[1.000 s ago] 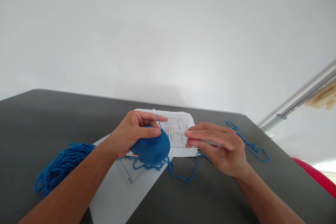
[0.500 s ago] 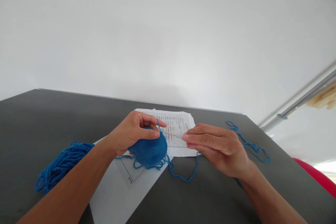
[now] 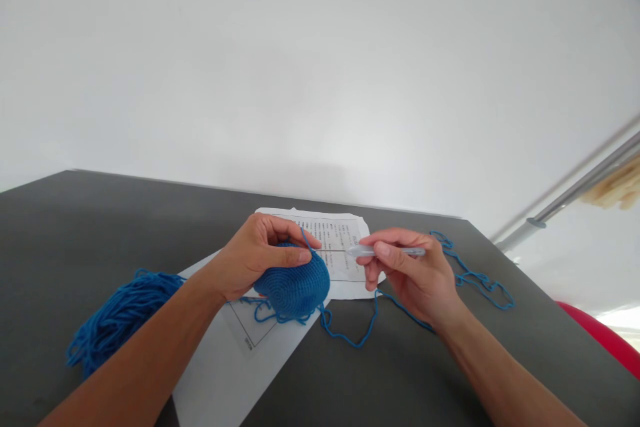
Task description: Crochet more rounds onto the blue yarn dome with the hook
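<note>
My left hand point(image 3: 270, 250) grips a rounded blue crochet piece point(image 3: 295, 287) at its upper edge, thumb on the near side. A strand of blue yarn rises from that edge past the left index finger. In my right hand point(image 3: 407, 273) a crochet hook point(image 3: 367, 251) with a pale translucent handle is pinched between thumb and fingers. Its thin metal shaft points left, and the tip meets the top right edge of the crochet piece; whether it sits inside a stitch I cannot tell.
A hank of blue yarn point(image 3: 123, 317) lies at left on the dark table point(image 3: 165, 213). Under the hands are a printed sheet point(image 3: 345, 283) and another white paper point(image 3: 235, 373). Loose yarn point(image 3: 483, 283) curls at right. Beyond stand a metal pole point(image 3: 580, 193) and something red point(image 3: 597, 333).
My right hand has turned, so the hook's handle now shows, lying level. The crochet piece and my left hand have shifted slightly to the right.
</note>
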Action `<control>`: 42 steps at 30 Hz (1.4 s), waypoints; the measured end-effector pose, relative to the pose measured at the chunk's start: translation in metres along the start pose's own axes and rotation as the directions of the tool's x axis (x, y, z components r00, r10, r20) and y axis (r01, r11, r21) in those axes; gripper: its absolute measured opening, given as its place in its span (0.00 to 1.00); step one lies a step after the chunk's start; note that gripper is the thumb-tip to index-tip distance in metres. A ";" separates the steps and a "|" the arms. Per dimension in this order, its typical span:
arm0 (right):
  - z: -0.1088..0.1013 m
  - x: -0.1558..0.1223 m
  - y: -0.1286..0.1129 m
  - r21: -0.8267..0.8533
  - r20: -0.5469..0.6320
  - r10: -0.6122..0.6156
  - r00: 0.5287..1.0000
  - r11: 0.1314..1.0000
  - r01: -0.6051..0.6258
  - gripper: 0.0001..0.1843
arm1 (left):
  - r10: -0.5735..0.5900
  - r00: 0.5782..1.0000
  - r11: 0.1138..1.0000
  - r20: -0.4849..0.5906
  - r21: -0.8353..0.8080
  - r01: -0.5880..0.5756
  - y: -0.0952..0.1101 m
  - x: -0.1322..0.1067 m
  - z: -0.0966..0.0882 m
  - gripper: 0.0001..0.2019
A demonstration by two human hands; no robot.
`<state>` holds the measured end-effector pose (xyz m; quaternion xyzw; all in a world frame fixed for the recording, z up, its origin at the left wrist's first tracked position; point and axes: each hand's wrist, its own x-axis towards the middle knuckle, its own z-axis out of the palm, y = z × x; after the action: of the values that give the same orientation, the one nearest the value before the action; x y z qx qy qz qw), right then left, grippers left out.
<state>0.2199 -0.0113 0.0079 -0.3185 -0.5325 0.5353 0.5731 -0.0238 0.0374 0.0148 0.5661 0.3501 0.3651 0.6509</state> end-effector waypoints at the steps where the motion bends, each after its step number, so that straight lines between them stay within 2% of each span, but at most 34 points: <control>1: 0.004 0.001 0.003 0.071 -0.035 0.045 0.998 0.997 -0.043 0.10 | 0.005 1.000 1.000 -0.023 -0.017 -0.005 -0.002 0.000 0.002 0.09; 5: 0.021 0.002 0.017 0.235 -0.099 0.135 0.986 0.966 -0.109 0.13 | 0.067 0.994 0.992 -0.085 -0.105 -0.075 -0.010 -0.001 0.013 0.09; 9: 0.029 0.000 0.027 0.185 -0.086 0.091 0.992 0.980 -0.074 0.12 | 0.052 0.995 0.984 -0.083 -0.164 -0.065 -0.015 0.000 0.024 0.10; 17: 0.028 0.000 0.027 0.123 -0.129 0.004 0.992 0.992 0.012 0.11 | 0.029 0.993 0.956 -0.114 -0.288 -0.061 -0.015 -0.002 0.028 0.13; 26: 0.030 0.000 0.027 0.165 -0.162 -0.030 0.986 0.985 0.057 0.11 | 0.022 0.998 0.950 -0.060 -0.310 -0.040 -0.013 -0.003 0.027 0.11; 33: 0.028 0.000 0.029 0.110 -0.141 -0.049 0.989 0.992 0.065 0.11 | 0.020 0.991 0.951 -0.134 -0.303 -0.060 -0.013 -0.002 0.026 0.14; 42: 0.018 -0.003 0.031 -0.023 -0.086 -0.105 0.991 0.994 0.103 0.09 | 0.041 0.993 0.945 -0.114 -0.317 -0.076 -0.008 -0.004 0.027 0.21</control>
<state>0.1945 -0.0107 -0.0174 -0.3187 -0.5279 0.4853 0.6199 -0.0017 0.0200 0.0098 0.4426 0.3030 0.4659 0.7037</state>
